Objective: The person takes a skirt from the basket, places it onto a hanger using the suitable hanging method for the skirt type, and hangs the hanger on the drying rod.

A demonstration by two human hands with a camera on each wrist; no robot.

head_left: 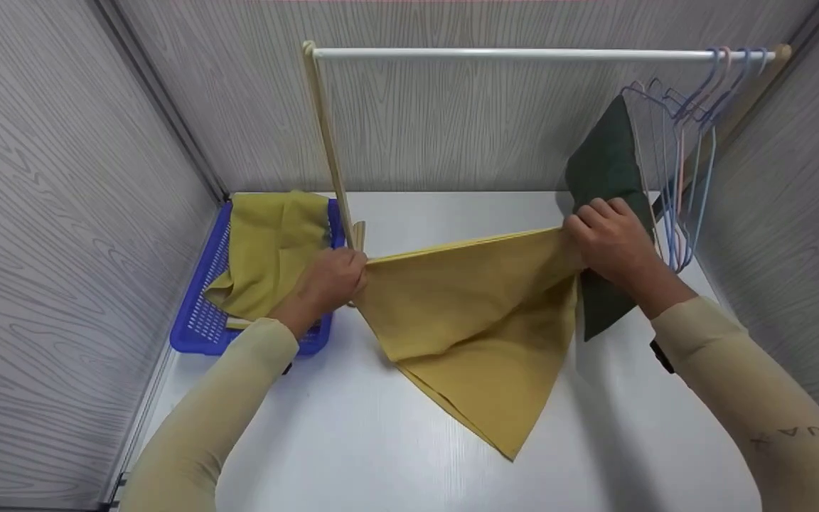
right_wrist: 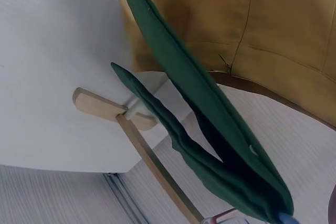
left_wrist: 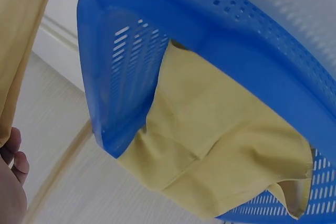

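A folded yellow cloth (head_left: 466,306) hangs between my two hands, its top edge stretched and a pointed corner drooping over the table. My left hand (head_left: 333,279) pinches the left end of that edge, near the blue basket. The other end is gripped by my right hand (head_left: 614,245), in front of a dark green cloth (head_left: 605,167) draped on a hanger. In the left wrist view, part of the left hand (left_wrist: 14,174) shows at the cloth's edge. The right wrist view has the yellow cloth (right_wrist: 283,30) behind the hanging green cloth (right_wrist: 210,108).
A blue basket (head_left: 193,331) at the left holds another yellow cloth (head_left: 278,242). Over the white table (head_left: 395,441) stands a rack with a white rod (head_left: 523,54) and wooden posts (head_left: 328,142). Several blue and pink hangers (head_left: 709,163) bunch at its right end. Panel walls (head_left: 47,213) enclose the sides.
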